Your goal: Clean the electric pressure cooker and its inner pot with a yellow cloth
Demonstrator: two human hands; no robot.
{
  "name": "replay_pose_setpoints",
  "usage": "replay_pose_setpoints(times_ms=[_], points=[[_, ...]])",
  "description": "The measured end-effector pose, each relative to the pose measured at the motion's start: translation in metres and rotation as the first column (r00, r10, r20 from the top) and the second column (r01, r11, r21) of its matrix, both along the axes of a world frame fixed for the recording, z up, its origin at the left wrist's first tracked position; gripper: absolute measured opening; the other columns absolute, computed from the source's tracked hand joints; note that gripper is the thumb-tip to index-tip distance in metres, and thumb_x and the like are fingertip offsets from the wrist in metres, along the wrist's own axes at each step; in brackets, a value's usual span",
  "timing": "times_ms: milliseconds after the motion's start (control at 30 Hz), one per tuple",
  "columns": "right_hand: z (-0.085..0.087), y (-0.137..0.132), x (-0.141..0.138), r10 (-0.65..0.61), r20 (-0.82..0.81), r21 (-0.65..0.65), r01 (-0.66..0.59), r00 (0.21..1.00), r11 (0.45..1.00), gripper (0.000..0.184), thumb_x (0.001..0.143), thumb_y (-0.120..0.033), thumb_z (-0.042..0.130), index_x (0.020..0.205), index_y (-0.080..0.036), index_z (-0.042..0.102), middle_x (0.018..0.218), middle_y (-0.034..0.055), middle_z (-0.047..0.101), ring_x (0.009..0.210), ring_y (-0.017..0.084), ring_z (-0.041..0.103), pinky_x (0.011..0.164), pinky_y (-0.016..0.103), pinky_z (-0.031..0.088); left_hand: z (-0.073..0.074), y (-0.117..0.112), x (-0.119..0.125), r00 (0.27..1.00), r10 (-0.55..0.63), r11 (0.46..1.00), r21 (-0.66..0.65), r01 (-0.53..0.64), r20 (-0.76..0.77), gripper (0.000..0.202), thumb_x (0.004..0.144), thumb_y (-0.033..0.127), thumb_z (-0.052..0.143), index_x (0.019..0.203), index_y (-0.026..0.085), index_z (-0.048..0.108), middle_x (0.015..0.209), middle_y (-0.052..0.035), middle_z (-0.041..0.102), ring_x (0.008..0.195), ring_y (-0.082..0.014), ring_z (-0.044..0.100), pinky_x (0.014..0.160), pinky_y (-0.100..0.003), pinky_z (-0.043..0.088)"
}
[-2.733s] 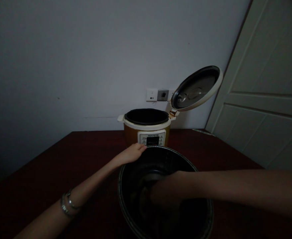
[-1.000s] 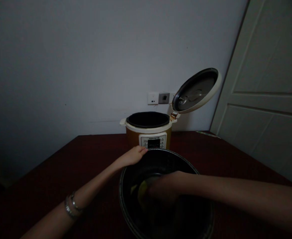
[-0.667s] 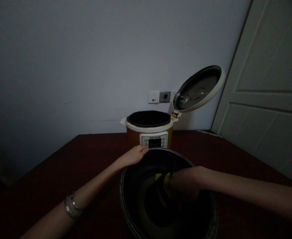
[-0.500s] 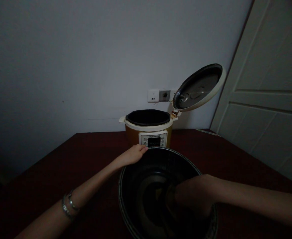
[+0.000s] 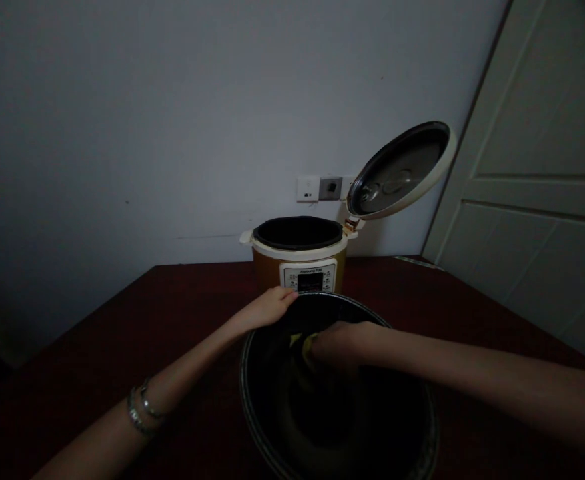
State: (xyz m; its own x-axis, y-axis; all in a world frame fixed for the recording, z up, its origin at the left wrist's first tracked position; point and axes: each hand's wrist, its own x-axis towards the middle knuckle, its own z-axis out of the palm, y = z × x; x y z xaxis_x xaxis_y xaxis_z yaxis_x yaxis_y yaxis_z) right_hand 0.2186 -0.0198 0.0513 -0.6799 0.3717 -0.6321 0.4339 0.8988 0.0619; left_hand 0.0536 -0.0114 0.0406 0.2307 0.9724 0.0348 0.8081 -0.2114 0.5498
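Note:
A large dark inner pot [image 5: 297,427] is tilted toward me at the front of the table, its black inside showing. My left hand [image 5: 271,307] grips its far left rim, fingers closed over the edge. Inside the pot, my right hand [image 5: 340,347] is closed on a yellowish cloth [image 5: 308,348] and lies against the inner wall. Shadow hides most of the right fingers, and only small parts of the cloth show.
Behind the pot stands a gold and white electric cooker [image 5: 300,253], its lid [image 5: 402,173] raised to the right. Wall sockets [image 5: 318,189] sit above it. The dark red table [image 5: 182,313] meets the wall; a pale door [image 5: 532,200] is at the right.
My right hand has moved with the cloth from the lower right of the pot's inside up and left to the far inner wall. My left hand keeps hold of the rim.

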Motion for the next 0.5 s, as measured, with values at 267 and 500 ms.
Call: replay_pose_setpoints(times_ms=[267, 500], points=[[0.012, -0.022, 0.042, 0.231, 0.1, -0.135, -0.217, 0.968, 0.967, 0.018, 0.068, -0.011, 0.067, 0.085, -0.013, 0.072, 0.082, 0.0088, 0.071, 0.074, 0.024, 0.066, 0.06, 0.03, 0.047, 0.001, -0.002, 0.0, 1.0, -0.013, 1.0, 0.007, 0.012, 0.016, 0.039, 0.087, 0.036, 0.032, 0.076, 0.014, 0.062, 0.083, -0.0076, 0.066, 0.077, -0.0194, 0.059, 0.072, -0.03, 0.042], [0.017, -0.042, 0.02, 0.222, -0.063, -0.398, -0.228, 0.973, 0.888, 0.029, 0.07, -0.006, 0.062, 0.095, -0.018, 0.07, 0.092, 0.004, 0.071, 0.088, 0.021, 0.065, 0.073, 0.027, 0.048, 0.0, 0.0, 0.0, 1.0, -0.004, 1.0, 0.011, 0.004, 0.029, 0.038, 0.087, 0.036, 0.033, 0.075, 0.014, 0.062, 0.084, -0.008, 0.067, 0.08, -0.0202, 0.06, 0.074, -0.03, 0.043]])
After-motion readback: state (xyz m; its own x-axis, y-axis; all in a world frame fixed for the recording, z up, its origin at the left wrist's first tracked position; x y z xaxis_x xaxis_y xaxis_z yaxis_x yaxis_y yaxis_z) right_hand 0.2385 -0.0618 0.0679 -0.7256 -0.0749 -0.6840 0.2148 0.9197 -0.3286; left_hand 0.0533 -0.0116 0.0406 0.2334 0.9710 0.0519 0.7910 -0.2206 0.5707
